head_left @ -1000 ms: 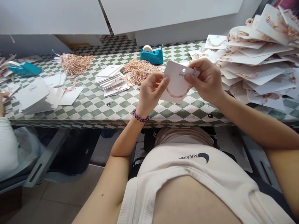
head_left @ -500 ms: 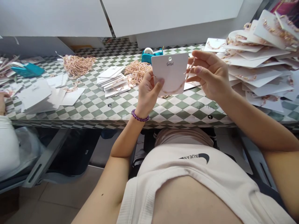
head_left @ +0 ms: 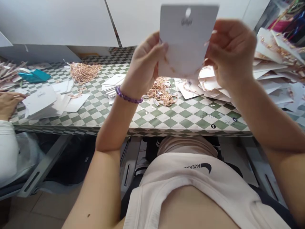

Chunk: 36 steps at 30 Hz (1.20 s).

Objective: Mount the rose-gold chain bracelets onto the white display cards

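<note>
A white display card [head_left: 183,38] with a hang hole and small dark print at its top is raised upright in front of me. My left hand [head_left: 147,57] pinches its left edge, thumb on the front. Across the lower part of the card curves a thin pinkish-gold beaded bracelet [head_left: 172,69]. At the right edge my right hand [head_left: 231,51] is closed, thumb against fingers, at the bracelet's end; the fingertips are blurred and partly hidden. Below the card a heap of loose beaded bracelets [head_left: 163,93] lies on the checkered table.
Carded bracelets are piled high at the right [head_left: 274,68], with more cards [head_left: 188,87] beside the heap. A stack of white cards [head_left: 111,83], a bracelet bundle [head_left: 84,72] and a teal tape dispenser [head_left: 34,75] lie leftward. A co-worker's hand [head_left: 10,103] rests at far left.
Both hands have lifted the card up and closer to me. My right hand has moved from beside the card, holding the bracelet's end, in against its right edge.
</note>
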### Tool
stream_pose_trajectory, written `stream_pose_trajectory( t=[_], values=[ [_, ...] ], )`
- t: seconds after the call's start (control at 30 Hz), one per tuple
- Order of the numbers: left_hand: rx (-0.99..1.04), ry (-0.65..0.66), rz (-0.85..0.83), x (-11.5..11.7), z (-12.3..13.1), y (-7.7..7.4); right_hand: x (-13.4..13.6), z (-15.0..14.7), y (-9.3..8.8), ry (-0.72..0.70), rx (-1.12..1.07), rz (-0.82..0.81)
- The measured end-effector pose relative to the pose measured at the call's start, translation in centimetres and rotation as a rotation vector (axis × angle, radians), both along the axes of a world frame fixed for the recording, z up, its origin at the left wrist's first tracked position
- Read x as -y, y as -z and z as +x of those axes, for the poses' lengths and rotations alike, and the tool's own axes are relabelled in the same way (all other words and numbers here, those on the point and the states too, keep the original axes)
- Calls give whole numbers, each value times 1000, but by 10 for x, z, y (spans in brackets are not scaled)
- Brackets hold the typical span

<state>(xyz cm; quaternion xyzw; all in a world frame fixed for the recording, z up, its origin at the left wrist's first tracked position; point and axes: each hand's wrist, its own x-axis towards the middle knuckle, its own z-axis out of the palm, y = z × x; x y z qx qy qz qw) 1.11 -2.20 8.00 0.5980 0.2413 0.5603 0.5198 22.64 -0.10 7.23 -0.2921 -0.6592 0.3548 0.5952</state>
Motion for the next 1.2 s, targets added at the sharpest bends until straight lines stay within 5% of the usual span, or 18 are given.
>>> stream_pose_trajectory(
  t=[0.1,0.2,0.4,0.63,0.83,1.03,1.2],
  values=[
    [39,110,-6,-16,6,-35,-13,-2,-28,14,-19,131],
    [134,92,-75,-27,14,-44,-27,0,-36,21,-109,125],
    [104,167,-173,-43,17,-18,-40,10,-20,-116,-339,-168],
    [29,43,-81,-73,-8,14,-70,33,3,-219,-229,-276],
    [-41,-4,-27,-71,-10,16,-77,32,16,-129,-90,-209],
    [-14,-60,-23,-74,-14,17,-64,32,16,151,483,109],
    [-5,-79,-51,-77,-19,15,-70,33,19,-83,277,-108]
  ],
)
